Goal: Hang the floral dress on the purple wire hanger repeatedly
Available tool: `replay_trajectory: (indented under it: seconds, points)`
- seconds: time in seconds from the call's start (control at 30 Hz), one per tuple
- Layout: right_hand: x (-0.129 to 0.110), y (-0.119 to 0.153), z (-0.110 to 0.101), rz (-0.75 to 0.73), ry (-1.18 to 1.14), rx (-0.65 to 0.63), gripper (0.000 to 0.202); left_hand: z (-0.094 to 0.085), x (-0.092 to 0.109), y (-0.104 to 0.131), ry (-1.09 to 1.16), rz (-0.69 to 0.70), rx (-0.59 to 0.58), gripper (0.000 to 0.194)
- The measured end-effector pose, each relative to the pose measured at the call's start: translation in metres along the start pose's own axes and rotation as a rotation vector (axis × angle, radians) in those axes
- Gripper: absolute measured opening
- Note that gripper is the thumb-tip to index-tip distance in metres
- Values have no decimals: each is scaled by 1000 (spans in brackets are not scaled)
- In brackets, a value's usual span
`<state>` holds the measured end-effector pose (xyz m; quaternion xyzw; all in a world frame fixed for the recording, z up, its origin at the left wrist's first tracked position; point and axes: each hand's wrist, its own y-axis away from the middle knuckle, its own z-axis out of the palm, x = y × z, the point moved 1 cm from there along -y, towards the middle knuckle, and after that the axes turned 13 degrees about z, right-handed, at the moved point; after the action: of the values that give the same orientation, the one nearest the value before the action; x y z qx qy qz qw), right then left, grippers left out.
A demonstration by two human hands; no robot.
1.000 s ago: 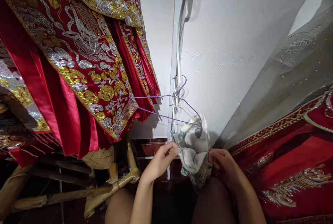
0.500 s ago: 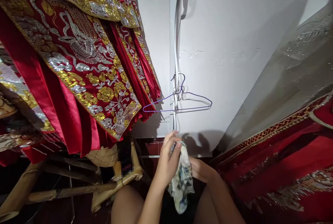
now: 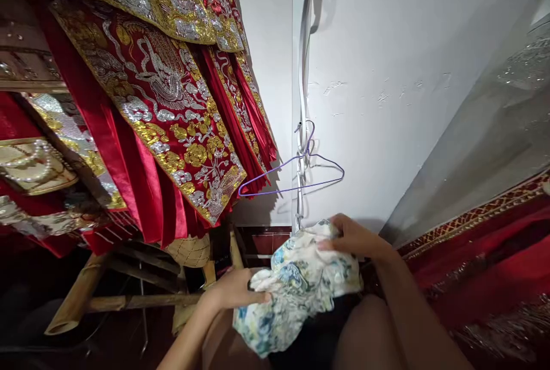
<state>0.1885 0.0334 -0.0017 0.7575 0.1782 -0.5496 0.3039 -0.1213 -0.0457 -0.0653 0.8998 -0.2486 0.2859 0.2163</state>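
Note:
A white floral cloth garment (image 3: 296,284), crumpled and patterned in blue, green and yellow, is spread between my hands above my lap. My left hand (image 3: 234,290) grips its left side, thumb lying over the fabric and the other fingers mostly hidden beneath. At its upper right edge, my right hand (image 3: 350,238) is closed on the cloth, slightly blurred. Which kind of garment it is I cannot tell. Just beyond the hands, a purple wire hanger (image 3: 292,188) hangs bare on a white strap (image 3: 302,89) against the wall.
Red costumes with gold and silver embroidery (image 3: 172,106) hang at the left. Below them stands a bamboo frame (image 3: 141,303) near a woven hat (image 3: 189,251). More red fabric (image 3: 507,250) fills the right side. A white wall (image 3: 387,43) rises ahead.
The garment has gone from a narrow hanging bundle to being spread sideways. My left hand has moved left and my right hand right and up. The view has shifted slightly.

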Motion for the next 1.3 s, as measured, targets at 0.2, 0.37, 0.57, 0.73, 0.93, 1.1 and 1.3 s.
replay_trajectory:
  seconds: [0.2,0.37,0.57,0.73,0.93,1.1,1.3]
  points:
    - [0,-69,-26,-289,-74,596,53,-34,10,10,-198,49,287,41]
    - [15,-115,-41,-212,-117,638,30,-64,17,-4,-154,107,555,44]
    - [35,-82,-48,-154,-104,711,41,-91,12,-16,-88,120,643,43]
    - [38,-46,-44,-133,-60,761,40,-106,34,-30,-142,196,820,38]
    - [27,-33,-7,-114,-97,707,33,-124,87,-85,-377,428,901,17]
    - [21,-3,-4,-265,37,815,38,-132,84,-115,-346,558,867,26]
    - [22,39,-64,-169,-84,1094,89,-146,73,-111,-387,570,857,24]
